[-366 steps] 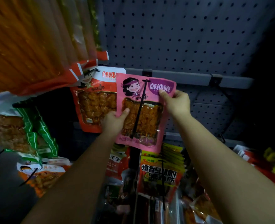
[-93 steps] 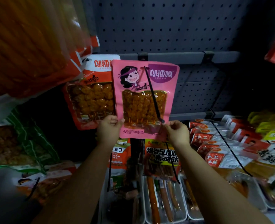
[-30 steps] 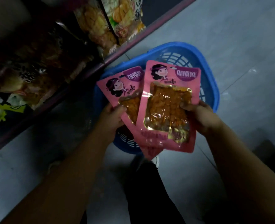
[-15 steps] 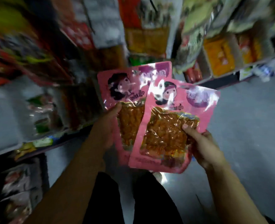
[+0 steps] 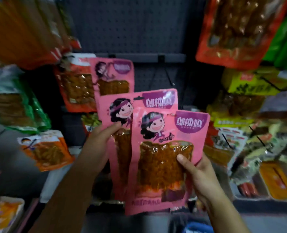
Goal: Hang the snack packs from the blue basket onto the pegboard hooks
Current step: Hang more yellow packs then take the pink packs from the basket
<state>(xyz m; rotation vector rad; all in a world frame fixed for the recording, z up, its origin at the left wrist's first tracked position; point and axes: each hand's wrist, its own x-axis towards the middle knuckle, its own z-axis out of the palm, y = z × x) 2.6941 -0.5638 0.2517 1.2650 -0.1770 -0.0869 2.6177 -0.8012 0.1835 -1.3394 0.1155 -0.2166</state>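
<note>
I hold two pink snack packs up in front of the grey pegboard. My left hand grips the rear pink pack by its left edge, thumb on its front. My right hand grips the front pink pack at its lower right, thumb on the clear window. The front pack overlaps the rear one. Another pink pack of the same kind hangs on the pegboard above them. An empty black hook sticks out to its right. A sliver of the blue basket shows at the bottom edge.
An orange-red snack pack hangs left of the hung pink one. Green and orange packs hang at the left. A big red pack hangs top right, and yellow and mixed packs crowd the right side over trays of sausages.
I have turned from the basket on the floor back up to the pegboard, raising both pink packs in front of the hooks. Each hand keeps its pack.
</note>
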